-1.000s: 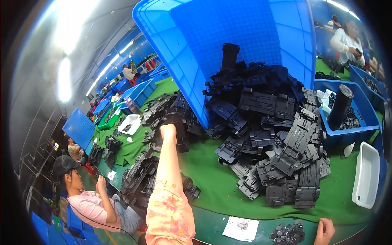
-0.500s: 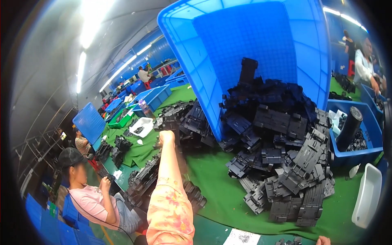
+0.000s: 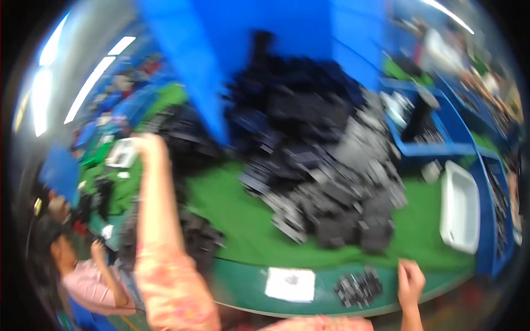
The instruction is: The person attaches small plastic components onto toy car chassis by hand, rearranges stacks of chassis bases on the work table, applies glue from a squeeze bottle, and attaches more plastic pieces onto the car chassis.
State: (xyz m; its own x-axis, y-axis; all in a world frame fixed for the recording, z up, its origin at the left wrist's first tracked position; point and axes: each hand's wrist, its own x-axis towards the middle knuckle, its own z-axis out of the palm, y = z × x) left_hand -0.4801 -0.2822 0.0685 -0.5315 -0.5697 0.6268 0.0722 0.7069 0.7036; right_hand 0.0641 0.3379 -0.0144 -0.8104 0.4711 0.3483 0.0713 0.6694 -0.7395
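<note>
My left arm stretches forward, and my left hand [image 3: 147, 144] is beside the white tray [image 3: 122, 153] and the left pile of black plastic parts [image 3: 185, 131]. Motion blur smears its fingers. My right hand [image 3: 411, 280] is at the table's near edge with its fingers curled together; whatever they may hold cannot be made out. Left of that hand lies a cluster of small black parts [image 3: 359, 288]. A printed white sheet [image 3: 290, 284] is farther left. The large heap of black moulded plastic parts [image 3: 331, 182] spills onto the green cloth [image 3: 237, 220] from a tipped blue crate [image 3: 190, 49].
On the right stand a blue bin [image 3: 441, 148] holding a dark cylinder [image 3: 420, 118] and a long white tray [image 3: 460, 207]. More black parts [image 3: 193, 237] lie beside my left forearm. A person in pink [image 3: 94, 289] sits at the left; other people are at the far right.
The view has turned down and to the right, showing more of the near table edge. My right hand and forearm have come further into view. My left arm still reaches forward.
</note>
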